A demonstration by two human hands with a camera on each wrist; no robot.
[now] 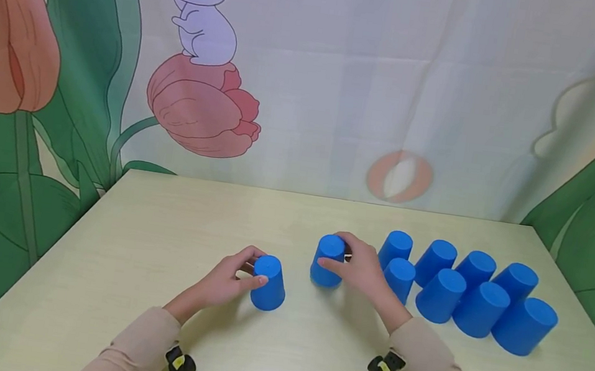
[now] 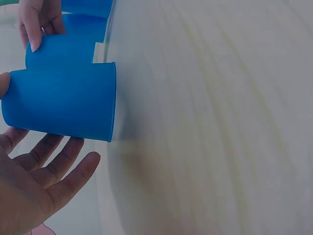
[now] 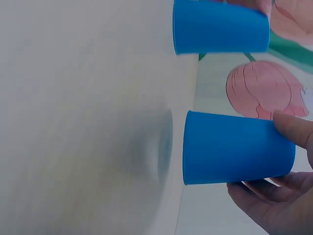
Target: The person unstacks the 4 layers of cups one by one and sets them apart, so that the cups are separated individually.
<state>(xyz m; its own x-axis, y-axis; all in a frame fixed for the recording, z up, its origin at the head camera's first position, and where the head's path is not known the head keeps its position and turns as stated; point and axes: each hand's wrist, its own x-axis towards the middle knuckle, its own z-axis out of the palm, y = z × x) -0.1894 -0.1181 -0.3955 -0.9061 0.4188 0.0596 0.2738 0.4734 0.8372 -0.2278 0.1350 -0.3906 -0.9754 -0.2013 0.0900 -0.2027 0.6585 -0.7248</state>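
Note:
Two upside-down blue cups are in the hands near the middle of the table. My left hand (image 1: 221,281) holds the nearer left cup (image 1: 269,287) between its thumb and fingers, the fingers partly hidden behind it in the head view. My right hand (image 1: 364,271) pinches the other cup (image 1: 329,246), thumb on the near side and fingers at the back. In the right wrist view, this right cup (image 3: 234,149) is a little off the tabletop, with a shadow under its rim. The left cup (image 2: 61,103) has its rim close over the table in the left wrist view.
Several more upside-down blue cups (image 1: 477,309) stand in two rows on the right of the pale table (image 1: 157,223), close beside my right forearm. Behind the far edge hangs a curtain (image 1: 310,87) printed with flowers and a rabbit.

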